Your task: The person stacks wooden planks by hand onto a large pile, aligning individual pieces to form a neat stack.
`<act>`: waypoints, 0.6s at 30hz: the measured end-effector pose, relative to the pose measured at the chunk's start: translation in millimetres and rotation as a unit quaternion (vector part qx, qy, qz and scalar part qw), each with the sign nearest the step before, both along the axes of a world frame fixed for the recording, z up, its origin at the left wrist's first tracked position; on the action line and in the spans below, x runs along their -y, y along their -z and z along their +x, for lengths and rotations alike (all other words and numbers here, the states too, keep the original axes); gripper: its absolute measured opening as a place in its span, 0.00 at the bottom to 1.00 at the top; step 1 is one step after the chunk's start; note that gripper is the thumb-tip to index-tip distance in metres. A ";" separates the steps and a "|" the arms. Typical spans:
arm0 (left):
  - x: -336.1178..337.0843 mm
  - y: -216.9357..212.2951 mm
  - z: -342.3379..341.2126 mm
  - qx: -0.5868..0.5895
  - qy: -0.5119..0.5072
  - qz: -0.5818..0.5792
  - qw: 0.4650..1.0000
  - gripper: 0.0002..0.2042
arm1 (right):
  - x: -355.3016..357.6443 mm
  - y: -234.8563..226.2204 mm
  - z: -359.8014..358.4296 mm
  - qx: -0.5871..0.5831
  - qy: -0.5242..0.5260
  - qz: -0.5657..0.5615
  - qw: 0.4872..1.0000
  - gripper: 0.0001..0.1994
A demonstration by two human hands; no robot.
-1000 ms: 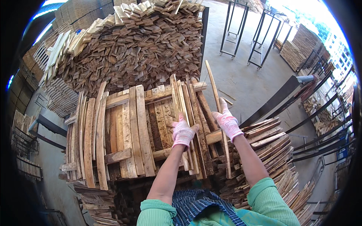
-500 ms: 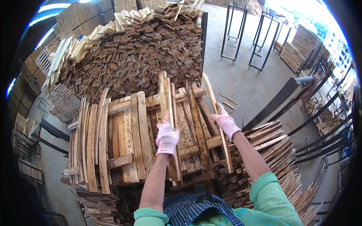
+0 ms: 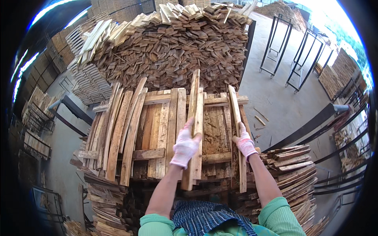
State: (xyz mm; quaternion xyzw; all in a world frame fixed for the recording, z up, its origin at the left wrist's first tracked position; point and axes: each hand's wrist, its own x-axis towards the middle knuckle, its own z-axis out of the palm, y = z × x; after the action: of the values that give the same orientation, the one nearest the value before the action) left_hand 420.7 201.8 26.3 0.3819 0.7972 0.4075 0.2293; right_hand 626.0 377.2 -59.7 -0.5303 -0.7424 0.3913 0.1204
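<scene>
My left hand (image 3: 185, 146), in a pink and white knit glove, is closed round a long wooden slat (image 3: 193, 96) that points away from me. A paler slat (image 3: 198, 157) lies close along its right side; I cannot tell if my fingers hold that one too. To the right, my gloved right hand (image 3: 245, 143) grips another narrow wooden slat (image 3: 235, 104), roughly parallel to the first. Both hands are over a layer of slats (image 3: 217, 126) laid side by side across crosspieces (image 3: 215, 158) on top of a wood stack.
Loose slats lean at the layer's left (image 3: 118, 133). A tall heap of short boards (image 3: 169, 55) rises behind. Slat ends jut from a pile (image 3: 291, 165) at the right. Wheeled black metal frames (image 3: 276, 47) stand on the concrete floor, with a dark slanted rail (image 3: 305, 128) nearer.
My view has swung left, so the scene sits further right. The slat in my right hand has turned from slanting to nearly straight ahead. My hands have come a little closer together.
</scene>
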 end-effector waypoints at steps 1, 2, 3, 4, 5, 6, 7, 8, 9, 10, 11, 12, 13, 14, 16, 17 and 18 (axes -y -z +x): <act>7.7 -34.3 2.5 0.146 0.019 0.009 0.989 0.34 | -13.2 14.1 11.1 -0.058 0.010 0.008 0.998 0.43; 28.6 -23.2 -10.5 0.103 0.004 0.094 0.990 0.33 | -5.6 10.6 -1.6 -0.063 -0.006 0.022 0.998 0.44; 43.2 -31.8 -15.9 0.121 -0.002 0.098 0.988 0.34 | -14.1 18.0 -2.0 -0.042 -0.005 0.041 0.998 0.44; 52.4 -44.0 -18.3 0.169 -0.033 0.085 0.981 0.34 | -22.2 22.7 -5.6 -0.008 -0.007 0.055 0.998 0.44; 64.0 -52.7 -24.8 0.212 -0.068 0.068 0.972 0.33 | -22.0 25.0 -16.0 0.022 -0.011 0.064 0.998 0.44; 82.9 -35.2 -42.2 0.152 -0.066 0.112 0.980 0.33 | -11.4 17.1 -39.6 0.037 -0.015 0.080 0.996 0.43; 101.6 -11.8 -57.3 0.094 -0.065 0.154 0.981 0.33 | 5.0 2.8 -62.4 0.016 -0.016 0.011 1.000 0.42; 114.2 -6.9 -64.0 0.029 -0.069 0.187 0.980 0.33 | 21.7 -16.8 -86.4 0.012 -0.007 -0.063 0.998 0.41; 116.0 -19.2 -61.2 0.144 -0.085 0.204 0.965 0.34 | 32.9 -29.0 -105.2 0.009 0.010 -0.134 0.991 0.40; 114.7 -21.2 -61.6 0.143 -0.093 0.205 0.964 0.34 | 44.0 -31.9 -122.6 -0.059 -0.021 -0.140 0.988 0.42; 114.4 -19.8 -62.3 0.142 -0.102 0.204 0.963 0.34 | 53.4 -27.8 -136.9 -0.127 -0.051 -0.146 0.980 0.44; 112.8 -18.0 -61.3 0.132 -0.102 0.197 0.966 0.34 | 53.8 -17.2 -152.0 -0.190 -0.075 -0.149 0.967 0.44; 109.0 -9.6 -66.6 0.091 -0.084 0.207 0.971 0.34 | 40.1 -11.4 -147.8 -0.156 -0.079 -0.135 0.975 0.44; 111.9 -1.2 -72.3 0.129 -0.084 0.208 0.966 0.34 | 36.2 -15.0 -147.3 -0.118 -0.089 -0.127 0.981 0.43; 120.6 -0.6 -79.1 0.183 -0.087 0.206 0.957 0.34 | 33.0 -22.7 -141.7 -0.112 -0.064 -0.117 0.985 0.41; 122.0 -4.6 -80.7 0.200 -0.088 0.205 0.954 0.33 | 21.2 -22.4 -134.0 -0.114 -0.065 -0.136 0.982 0.41; 131.7 -1.7 -88.1 0.206 -0.095 0.230 0.946 0.34 | 24.3 -32.7 -129.0 -0.126 -0.055 -0.156 0.978 0.41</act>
State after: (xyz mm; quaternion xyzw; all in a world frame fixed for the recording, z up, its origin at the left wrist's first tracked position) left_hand 332.6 70.1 28.1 0.2543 0.6496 0.6696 0.2548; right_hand 496.9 352.9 -27.0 -0.4474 -0.6791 0.5719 0.1075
